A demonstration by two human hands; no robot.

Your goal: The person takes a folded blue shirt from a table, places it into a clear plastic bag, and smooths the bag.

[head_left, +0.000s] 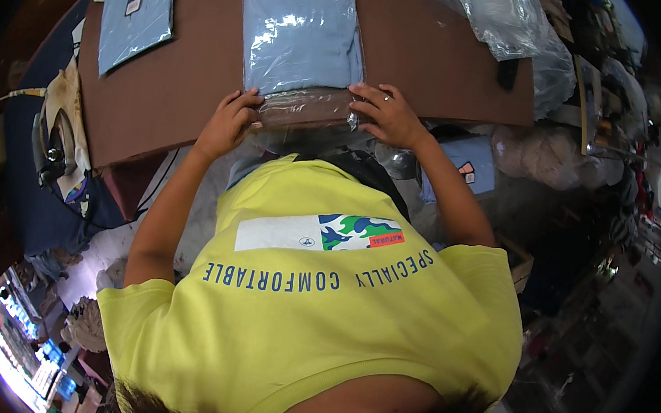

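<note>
Head view, looking down over a yellow shirt (314, 314).

Bag (301, 37): clear plastic, holds a folded light-blue garment, lies flat on the brown board (169, 85), long axis running away from the person. Its near end, the loose flap (307, 108), shows brown board through the plastic, no garment under it.

Left hand (227, 124): on the flap's left corner, fingers curled, tips pressed onto the plastic. Cannot tell whether it pinches the film or only presses it down.

Right hand (388, 116): on the flap's right corner, fingers spread and bent, ring on one finger, tips down on the plastic. Not closed round anything that shows.

Bag relative to hands: garment lies just beyond both sets of fingertips; flap lies between and under them. Both hands sit at the board's near edge.

Edges and room:
- Bare board left of the bag, between it and a second blue packet (138, 13) lying near the board's far-left corner, well apart.
- Bare board right of the bag as far as a heap of loose clear bags (508, 22) at the far right.
- Board's near edge touches the flap end.
- Iron (54, 146) on a pad off the board's left side, well apart from the left hand.
- Another blue packet (466, 163) lower down, just beside the right forearm.
</note>
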